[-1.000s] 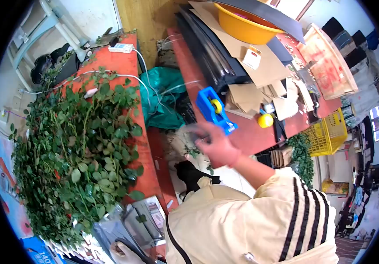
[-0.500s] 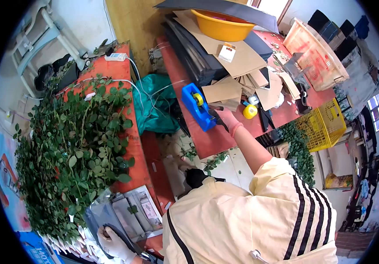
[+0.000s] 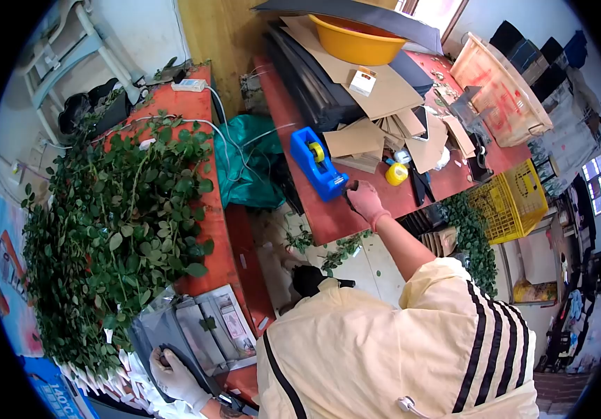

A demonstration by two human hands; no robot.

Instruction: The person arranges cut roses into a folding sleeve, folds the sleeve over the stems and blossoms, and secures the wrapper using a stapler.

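Note:
My right hand (image 3: 368, 202), in a pinkish glove with dark fingertips, is at the front end of a blue tape dispenser (image 3: 317, 165) on the red table (image 3: 377, 207). Its fingers are pressed together; what they pinch is too small to name. A roll of yellow tape (image 3: 316, 151) sits in the dispenser. At the lower left my left hand (image 3: 174, 377), in a whitish glove, rests on a dark grey sheet (image 3: 157, 334) in clear wrapping, its fingers curled at the edge. Beside that sheet lies a tray of clear packets (image 3: 211, 325).
Leafy green stems (image 3: 115, 237) cover the left red table. Cardboard pieces (image 3: 356, 138), an orange basin (image 3: 356, 42), scissors (image 3: 420, 185) and a yellow tape roll (image 3: 396, 174) are on the right table. A yellow crate (image 3: 513, 202) stands beyond. A teal bag (image 3: 248, 164) lies between the tables.
My right hand first reached across to the dispenser's front end, then shifted slightly down and right from it. My left hand stays on the grey sheet.

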